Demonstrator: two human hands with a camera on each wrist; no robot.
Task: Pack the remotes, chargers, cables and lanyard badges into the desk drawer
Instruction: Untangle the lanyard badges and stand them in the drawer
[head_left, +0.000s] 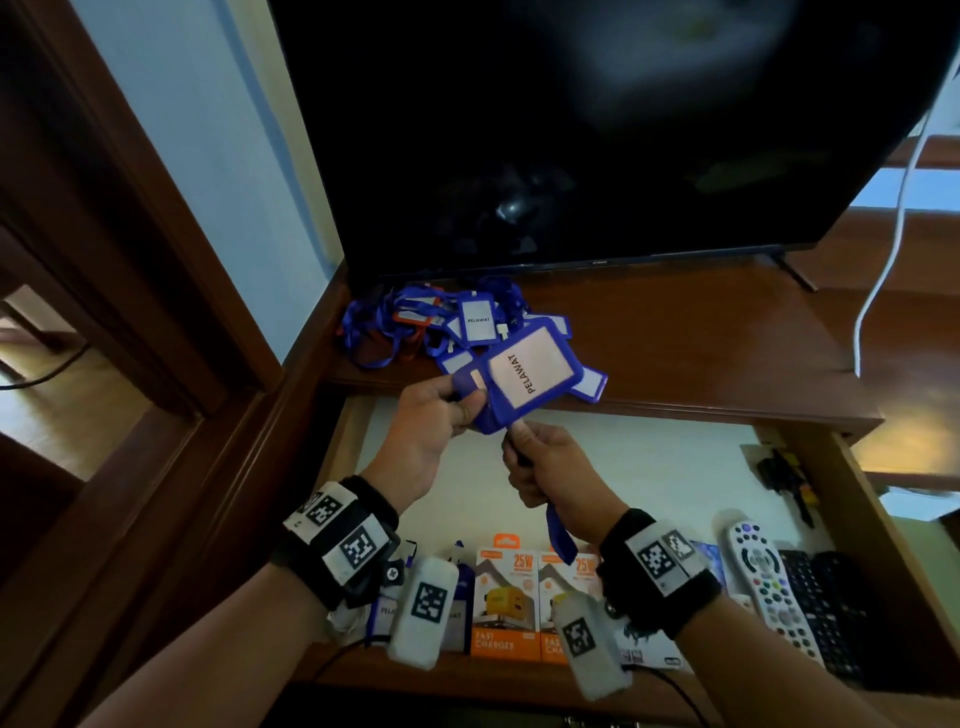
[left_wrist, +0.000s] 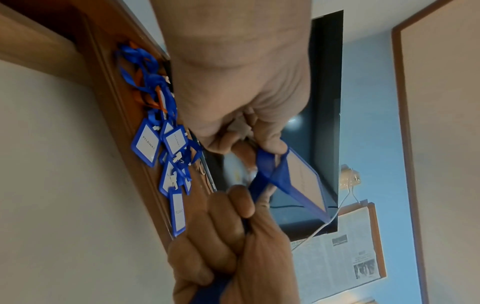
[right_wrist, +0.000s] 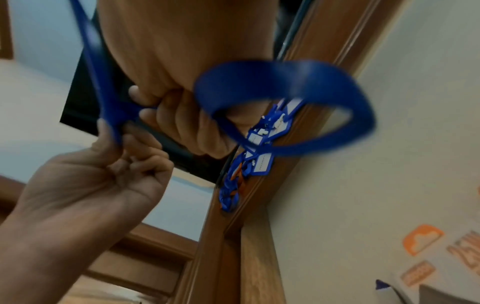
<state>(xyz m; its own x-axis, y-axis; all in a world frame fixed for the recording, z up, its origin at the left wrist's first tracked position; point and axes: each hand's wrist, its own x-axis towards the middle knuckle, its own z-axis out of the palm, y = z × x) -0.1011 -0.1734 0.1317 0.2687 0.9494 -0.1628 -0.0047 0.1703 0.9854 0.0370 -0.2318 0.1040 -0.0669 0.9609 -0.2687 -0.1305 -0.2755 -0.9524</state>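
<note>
A blue lanyard badge (head_left: 530, 379) marked PELAWAT hangs in the air over the open desk drawer (head_left: 623, 467). My left hand (head_left: 462, 405) pinches its clip end. My right hand (head_left: 519, 447) grips the blue strap (head_left: 558, 540), which hangs below the fist; in the right wrist view the strap (right_wrist: 285, 107) curls in a blurred loop. A pile of blue and orange lanyard badges (head_left: 441, 327) lies on the desk top under the TV. Orange charger boxes (head_left: 504, 597) and a white remote (head_left: 769, 587) lie in the drawer's near part.
A big dark TV (head_left: 571, 130) stands on the wooden desk top (head_left: 701, 338), with a white cable (head_left: 883, 270) hanging at its right. Black remotes (head_left: 826, 608) lie at the drawer's right. The drawer's far part shows bare white lining.
</note>
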